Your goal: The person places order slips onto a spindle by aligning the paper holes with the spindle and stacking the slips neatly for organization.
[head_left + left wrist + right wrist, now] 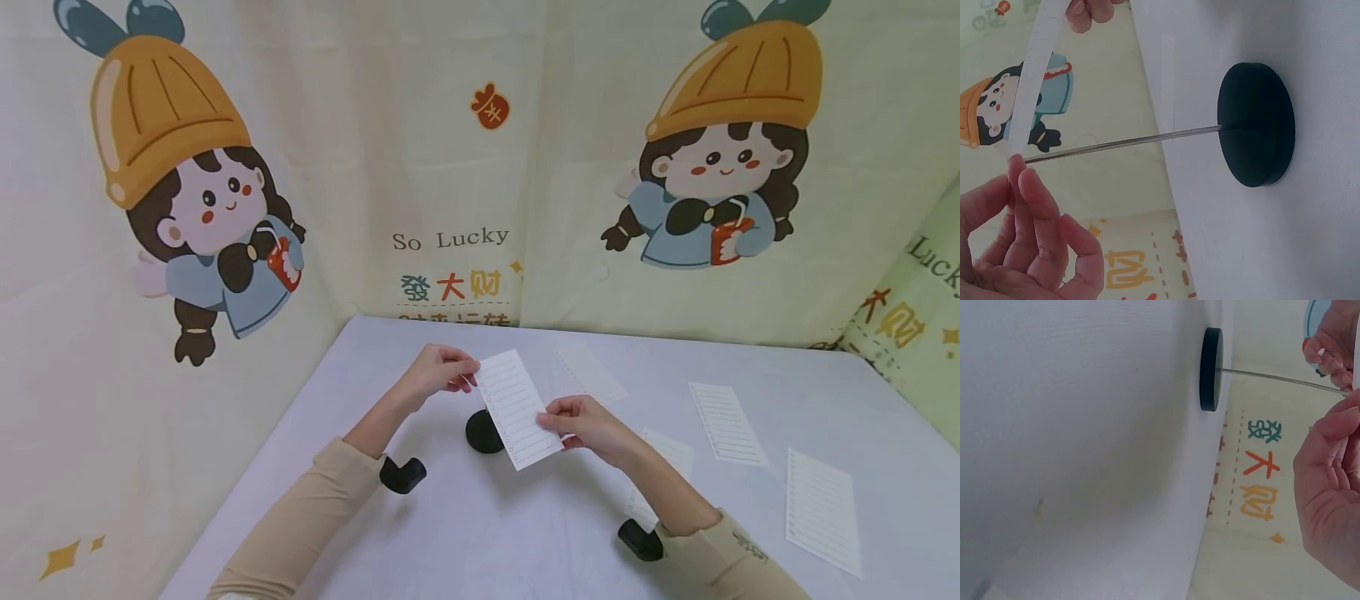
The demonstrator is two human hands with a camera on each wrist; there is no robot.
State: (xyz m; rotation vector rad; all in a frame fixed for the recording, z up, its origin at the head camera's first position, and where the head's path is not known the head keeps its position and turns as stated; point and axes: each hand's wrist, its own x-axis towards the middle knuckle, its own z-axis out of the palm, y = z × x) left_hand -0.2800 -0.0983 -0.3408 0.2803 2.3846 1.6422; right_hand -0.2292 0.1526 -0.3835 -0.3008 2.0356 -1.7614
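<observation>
Head, left hand: pinches the upper left edge of a lined paper slip, mid-frame.
Head, right hand: pinches the slip's lower right edge.
Head, dark round base: centre, partly behind the slip.
Left wrist, left hand: lower left, fingertips at the slip's end, just beside the tip of a metal rod.
Right wrist, right hand: right edge, fingers bent; slip mostly cut off there.

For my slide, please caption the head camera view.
Left grip and right grip hold a lined card above a round black base, with more cards lying on the table.
</observation>
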